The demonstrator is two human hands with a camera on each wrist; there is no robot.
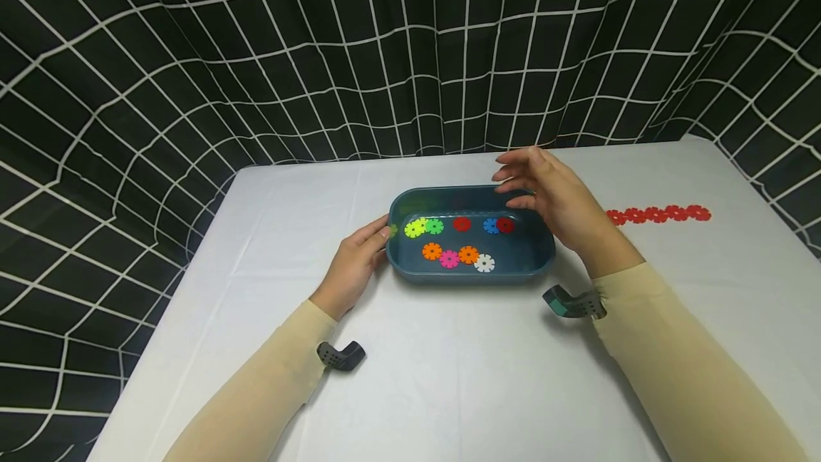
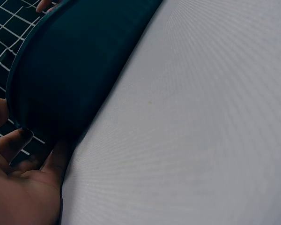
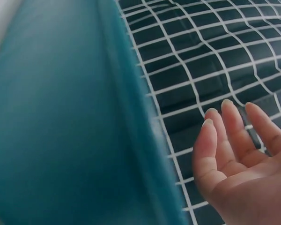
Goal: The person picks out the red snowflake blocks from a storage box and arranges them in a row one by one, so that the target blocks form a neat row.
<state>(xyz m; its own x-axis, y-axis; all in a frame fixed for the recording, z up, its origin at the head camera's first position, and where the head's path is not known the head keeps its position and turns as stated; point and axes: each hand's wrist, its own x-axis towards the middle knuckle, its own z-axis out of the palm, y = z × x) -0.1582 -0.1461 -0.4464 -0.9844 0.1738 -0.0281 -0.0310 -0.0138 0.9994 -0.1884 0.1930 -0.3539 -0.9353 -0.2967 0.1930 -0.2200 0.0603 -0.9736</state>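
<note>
A dark teal plastic tub (image 1: 462, 279) stands on the white table, with several flower-shaped notched discs lying flat inside. Among them are a pink disc (image 1: 449, 259), a white disc (image 1: 484, 263) and a blue disc (image 1: 491, 225). My left hand (image 1: 351, 266) holds the tub's left end, thumb at the rim and fingers against the outside, as the left wrist view also shows. Over the tub's right end hovers my right hand (image 1: 553, 197), its fingers loosely bent and spread, nothing between them. In the right wrist view that hand (image 3: 248, 171) appears beside the tub wall (image 3: 75, 117).
To the right of my right forearm, a row of overlapping red notched discs (image 1: 656, 214) lies on the white table (image 1: 417, 362). A black curtain with white grid lines (image 1: 385, 55) hangs behind the table and along its sides.
</note>
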